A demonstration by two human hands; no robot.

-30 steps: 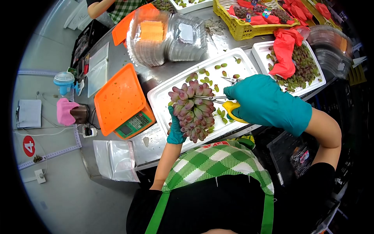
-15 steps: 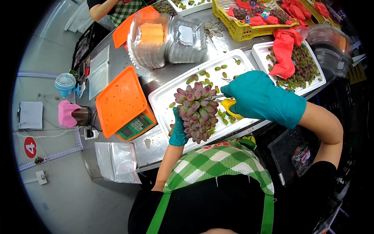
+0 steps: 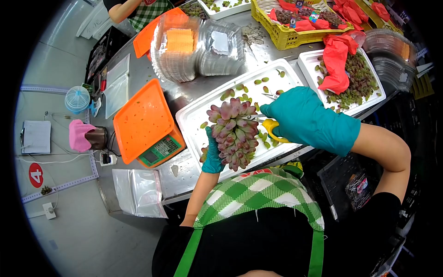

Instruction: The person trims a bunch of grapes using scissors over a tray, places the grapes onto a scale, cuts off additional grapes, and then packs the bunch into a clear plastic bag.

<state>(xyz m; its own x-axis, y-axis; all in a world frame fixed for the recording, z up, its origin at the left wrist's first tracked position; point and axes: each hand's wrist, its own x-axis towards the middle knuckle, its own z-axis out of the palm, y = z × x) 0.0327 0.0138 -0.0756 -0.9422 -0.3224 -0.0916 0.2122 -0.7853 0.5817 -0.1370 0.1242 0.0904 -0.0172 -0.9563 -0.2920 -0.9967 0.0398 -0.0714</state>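
Note:
A bunch of red-green grapes is held up over a white tray. My left hand, in a teal glove, is closed around its lower left side, with most fingers hidden behind the fruit. Teal-gloved too, my right hand grips scissors with yellow handles. Their blades reach the upper right side of the bunch; the exact tip is hard to make out among the grapes. A thin metal point also juts from beside the right hand's fingers. Several loose green grapes lie in the tray.
Left of the tray is an orange scale, with plastic bags below it. Stacked clear plastic boxes stand behind. Another white tray holds grapes and red paper. A yellow crate sits behind; a co-worker's arm shows top left.
My right hand and the scissors have shifted very slightly downward, and the right elbow has moved a little outward. My left hand and the grape bunch are almost unmoved.

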